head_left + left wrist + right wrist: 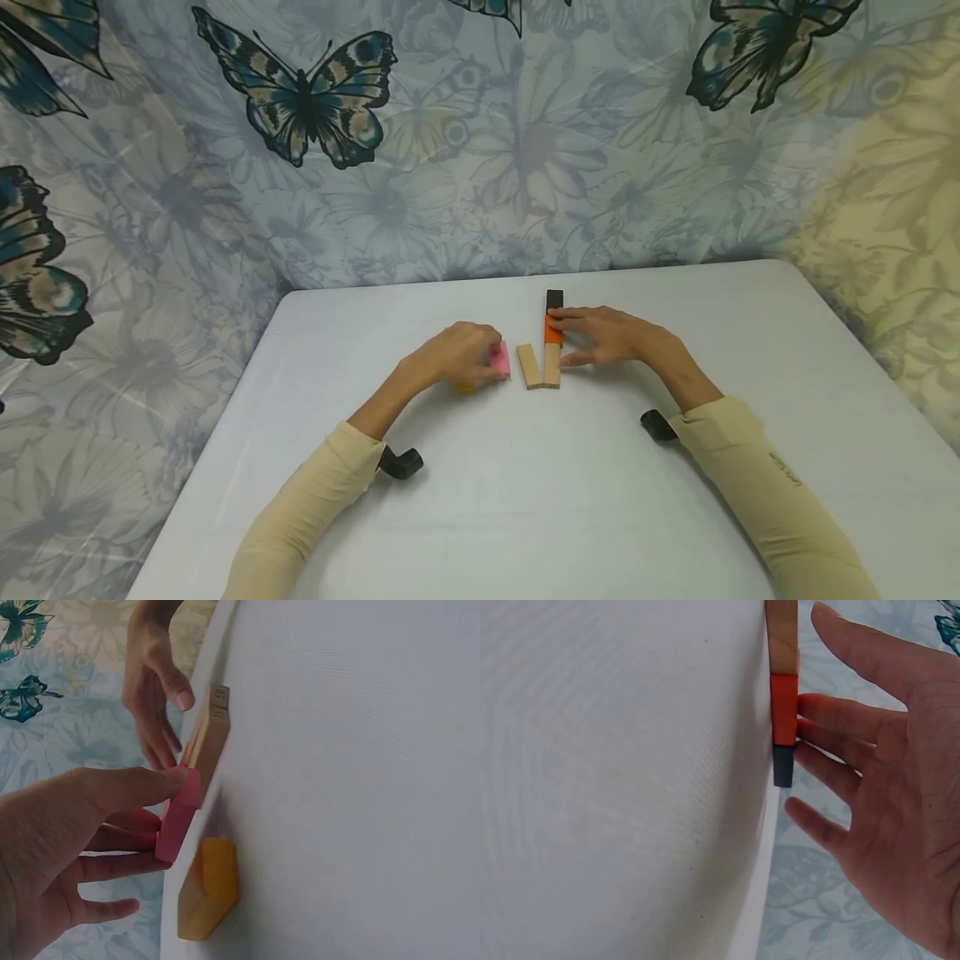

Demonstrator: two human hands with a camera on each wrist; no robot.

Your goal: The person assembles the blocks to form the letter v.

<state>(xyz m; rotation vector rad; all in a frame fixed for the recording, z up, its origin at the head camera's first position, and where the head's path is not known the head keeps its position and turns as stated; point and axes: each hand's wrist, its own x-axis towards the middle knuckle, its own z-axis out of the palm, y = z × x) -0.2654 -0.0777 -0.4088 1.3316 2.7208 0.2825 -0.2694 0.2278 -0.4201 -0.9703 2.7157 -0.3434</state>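
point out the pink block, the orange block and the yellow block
pink block (178, 821): left wrist view, the middle of its broad side
orange block (784, 709): right wrist view, the middle of the face towards the camera
yellow block (219, 871): left wrist view, on its bright yellow face

The blocks (529, 367) are pink, yellow, orange, black and tan, the table (525, 500) white, the backdrop (540, 167) butterfly-and-flower patterned.

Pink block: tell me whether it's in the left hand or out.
In: the left hand pinches the pink block between thumb and fingers.
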